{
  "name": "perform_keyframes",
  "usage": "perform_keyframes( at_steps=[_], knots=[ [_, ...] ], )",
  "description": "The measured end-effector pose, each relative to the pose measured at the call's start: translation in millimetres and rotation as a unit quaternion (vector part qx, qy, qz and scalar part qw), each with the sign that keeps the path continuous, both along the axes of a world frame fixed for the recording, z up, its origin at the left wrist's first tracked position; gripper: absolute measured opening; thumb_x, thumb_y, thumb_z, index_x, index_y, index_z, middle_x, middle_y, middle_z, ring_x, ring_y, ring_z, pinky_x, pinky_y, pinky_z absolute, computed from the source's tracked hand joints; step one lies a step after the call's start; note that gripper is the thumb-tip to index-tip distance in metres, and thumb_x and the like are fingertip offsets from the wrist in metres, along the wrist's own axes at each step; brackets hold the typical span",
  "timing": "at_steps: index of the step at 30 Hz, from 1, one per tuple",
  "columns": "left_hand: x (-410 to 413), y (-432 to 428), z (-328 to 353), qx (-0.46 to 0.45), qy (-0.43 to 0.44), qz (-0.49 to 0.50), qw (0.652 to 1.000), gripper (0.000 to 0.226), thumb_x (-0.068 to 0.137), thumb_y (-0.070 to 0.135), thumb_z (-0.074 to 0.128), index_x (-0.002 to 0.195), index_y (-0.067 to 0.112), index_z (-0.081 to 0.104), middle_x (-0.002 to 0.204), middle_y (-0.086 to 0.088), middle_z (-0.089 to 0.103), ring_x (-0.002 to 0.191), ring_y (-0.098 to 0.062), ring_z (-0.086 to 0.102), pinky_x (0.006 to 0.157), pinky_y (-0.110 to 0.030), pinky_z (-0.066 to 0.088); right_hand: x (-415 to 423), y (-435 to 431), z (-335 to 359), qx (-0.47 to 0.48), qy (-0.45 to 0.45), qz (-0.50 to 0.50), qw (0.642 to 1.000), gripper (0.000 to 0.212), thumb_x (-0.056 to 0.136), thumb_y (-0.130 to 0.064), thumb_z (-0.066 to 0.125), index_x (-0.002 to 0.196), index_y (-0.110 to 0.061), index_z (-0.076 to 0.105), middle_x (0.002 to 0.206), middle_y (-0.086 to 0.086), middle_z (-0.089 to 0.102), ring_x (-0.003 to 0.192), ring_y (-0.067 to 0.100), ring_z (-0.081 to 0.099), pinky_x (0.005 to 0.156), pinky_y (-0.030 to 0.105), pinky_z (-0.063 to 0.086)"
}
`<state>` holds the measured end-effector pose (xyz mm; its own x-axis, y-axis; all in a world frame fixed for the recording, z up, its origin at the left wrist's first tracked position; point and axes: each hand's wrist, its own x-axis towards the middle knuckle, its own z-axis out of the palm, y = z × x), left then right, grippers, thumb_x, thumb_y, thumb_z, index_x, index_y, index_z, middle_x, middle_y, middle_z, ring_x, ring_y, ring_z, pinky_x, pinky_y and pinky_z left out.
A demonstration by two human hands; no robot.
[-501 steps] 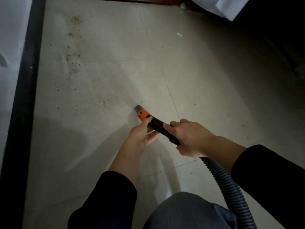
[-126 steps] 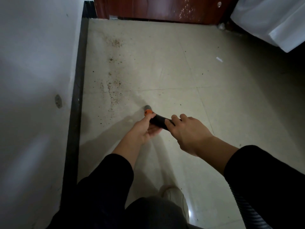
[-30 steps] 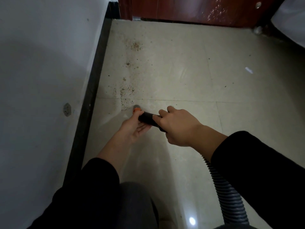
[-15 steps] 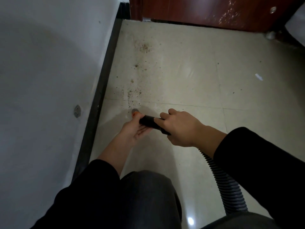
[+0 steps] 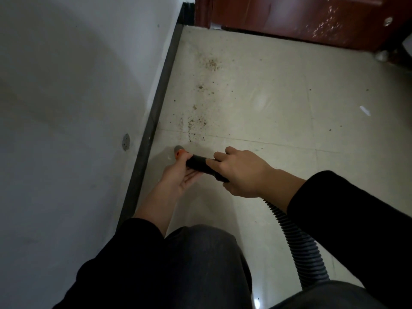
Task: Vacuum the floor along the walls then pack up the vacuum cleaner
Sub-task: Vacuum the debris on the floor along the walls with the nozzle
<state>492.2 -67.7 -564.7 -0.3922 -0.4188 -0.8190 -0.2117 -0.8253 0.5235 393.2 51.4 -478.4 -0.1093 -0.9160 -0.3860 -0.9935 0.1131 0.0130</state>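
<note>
"Head view, starting left: what is showing?"

"A matte white wall (image 5: 66, 108) is running down to a dark, flat skirting (image 5: 156, 108). Just beside it, the left hand (image 5: 178, 177) is cradling the nozzle (image 5: 178, 149) from below, its thumb pressing over the orange collar. The round grey tip is pointing down at the glossy, pale tiled floor (image 5: 267, 108). Gritty brown crumbs (image 5: 196, 123) are lying just ahead of it."

"And further right?"

"The right hand (image 5: 240, 172) is wrapping fully round the smooth black tube (image 5: 198, 162), and the ribbed grey hose (image 5: 296, 239) is trailing back behind it."

"How should the person be handling this pass?"

"Probably by sliding the tip low and slowly along the skirting into the crumbs. The left hand should be steering and the right pushing, with the hose hanging slack."
</note>
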Motion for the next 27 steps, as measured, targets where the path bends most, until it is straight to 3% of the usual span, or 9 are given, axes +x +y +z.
perform_keyframes(
  at_steps=[6, 12, 17, 21, 24, 27],
  knots=[
    [12.4, -10.2, -5.5, -0.011, -0.015, 0.022, 1.0, 0.035, 0.092, 0.031, 0.064, 0.113, 0.003, 0.061, 0.094, -0.012, 0.069, 0.083, -0.016, 0.068, 0.053, -0.021, 0.055, 12.1, -14.8, -2.4, -0.009, 0.0, 0.012, 1.0, 0.05, 0.091, -0.02, 0.054, 0.139, -0.015, 0.039, 0.116, 0.005, 0.052, 0.098, 0.023, 0.047, 0.063, 0.032, 0.032],
    [17.5, -17.1, -7.6, -0.027, -0.026, 0.05, 0.998, 0.037, 0.093, 0.033, 0.062, 0.117, 0.005, 0.059, 0.096, -0.009, 0.069, 0.086, -0.016, 0.067, 0.064, -0.023, 0.054, 19.4, -29.7, -9.8, -0.016, -0.015, 0.012, 1.0, 0.051, 0.092, -0.019, 0.054, 0.141, -0.013, 0.038, 0.118, 0.007, 0.051, 0.101, 0.024, 0.047, 0.064, 0.032, 0.034],
    [15.6, -24.0, -3.5, -0.047, -0.034, 0.044, 0.997, 0.035, 0.094, 0.032, 0.06, 0.114, 0.004, 0.059, 0.095, -0.009, 0.067, 0.089, -0.017, 0.065, 0.069, -0.024, 0.053, 20.4, -36.4, -12.9, -0.023, -0.019, 0.005, 1.0, 0.051, 0.092, -0.018, 0.055, 0.14, -0.013, 0.038, 0.118, 0.007, 0.051, 0.101, 0.025, 0.047, 0.065, 0.032, 0.034],
    [14.9, -32.4, -4.5, -0.05, -0.037, 0.042, 0.997, 0.045, 0.094, 0.032, 0.062, 0.124, 0.0, 0.057, 0.102, -0.012, 0.067, 0.097, -0.02, 0.066, 0.074, -0.027, 0.054, 20.3, -41.9, -14.3, -0.028, -0.023, -0.005, 0.999, 0.049, 0.093, -0.018, 0.055, 0.139, -0.012, 0.039, 0.117, 0.008, 0.052, 0.102, 0.026, 0.047, 0.065, 0.033, 0.034],
    [13.2, -35.9, -2.8, -0.046, -0.027, 0.023, 0.998, 0.044, 0.094, 0.029, 0.062, 0.127, 0.001, 0.056, 0.097, -0.011, 0.067, 0.091, -0.018, 0.066, 0.072, -0.027, 0.053, 19.8, -42.1, -14.7, -0.027, -0.019, -0.014, 0.999, 0.049, 0.092, -0.017, 0.056, 0.138, -0.011, 0.039, 0.117, 0.009, 0.052, 0.102, 0.026, 0.047, 0.065, 0.033, 0.034],
    [8.4, -33.3, -2.3, -0.036, -0.016, 0.003, 0.999, 0.043, 0.096, 0.029, 0.059, 0.128, 0.001, 0.054, 0.094, -0.01, 0.066, 0.094, -0.018, 0.064, 0.082, -0.029, 0.051, 17.9, -37.1, -14.1, -0.024, -0.006, -0.016, 1.0, 0.049, 0.092, -0.017, 0.056, 0.137, -0.01, 0.039, 0.118, 0.009, 0.052, 0.102, 0.026, 0.047, 0.064, 0.033, 0.033]
  ],
)
